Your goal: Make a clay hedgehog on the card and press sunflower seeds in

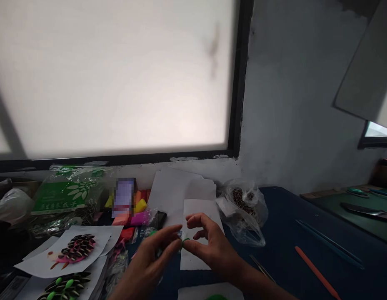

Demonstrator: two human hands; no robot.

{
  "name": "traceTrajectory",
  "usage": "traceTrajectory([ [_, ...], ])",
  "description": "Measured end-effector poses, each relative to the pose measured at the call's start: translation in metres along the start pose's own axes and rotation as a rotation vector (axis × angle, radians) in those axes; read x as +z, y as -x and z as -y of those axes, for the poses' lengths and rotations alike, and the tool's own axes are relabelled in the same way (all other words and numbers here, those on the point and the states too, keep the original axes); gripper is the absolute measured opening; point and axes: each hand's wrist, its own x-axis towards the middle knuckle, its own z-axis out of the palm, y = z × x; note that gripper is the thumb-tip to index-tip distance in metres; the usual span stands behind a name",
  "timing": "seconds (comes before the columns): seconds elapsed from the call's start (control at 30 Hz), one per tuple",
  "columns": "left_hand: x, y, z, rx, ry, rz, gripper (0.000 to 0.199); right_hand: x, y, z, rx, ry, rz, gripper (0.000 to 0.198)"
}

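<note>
A small piece of green modelling clay (186, 240) is at the meeting tips of both thumbs, above a white sheet of paper (193, 261). My left hand (156, 255) has its fingers curled towards the thumb and appears to pinch the clay. Its thumb tip touches the piece from the left. My right hand (212, 246) is bent, with index finger and thumb well apart; its thumb tip touches the clay from the right. At the bottom edge, another white sheet (193, 293) carries a green shape (217, 297), partly cut off.
Left are paper sheets with a seed-covered pink figure (77, 250) and a green one (66, 287). Colourful clay packs (140, 217) and a green seed bag (60, 191) lie behind. Right are a plastic bag of seeds (243, 204), tweezers (261, 267), and an orange strip (316, 271).
</note>
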Motion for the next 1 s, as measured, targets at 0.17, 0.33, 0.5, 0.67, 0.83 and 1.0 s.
traceTrajectory([
  [0.17,0.015,0.003,-0.012,-0.045,0.352,0.18,0.042,-0.001,0.0,0.002,0.163,-0.214,0.138,0.06],
  [0.33,0.014,0.004,-0.007,-0.095,0.452,0.066,0.044,-0.008,0.009,0.0,0.226,-0.37,0.192,0.05],
  [0.5,0.019,0.004,-0.002,-0.194,0.343,0.169,0.05,-0.017,0.031,-0.009,0.188,-0.23,0.137,0.029],
  [0.67,0.03,0.006,0.001,-0.246,0.341,0.244,0.057,-0.018,0.047,-0.016,0.167,-0.187,0.058,0.025],
  [0.83,0.038,0.011,0.005,-0.3,0.435,0.328,0.065,-0.011,0.052,-0.02,0.147,-0.179,0.056,0.022],
  [1.0,0.05,0.014,0.005,-0.241,0.396,0.321,0.073,-0.001,0.055,-0.022,0.081,-0.003,0.014,0.008],
])
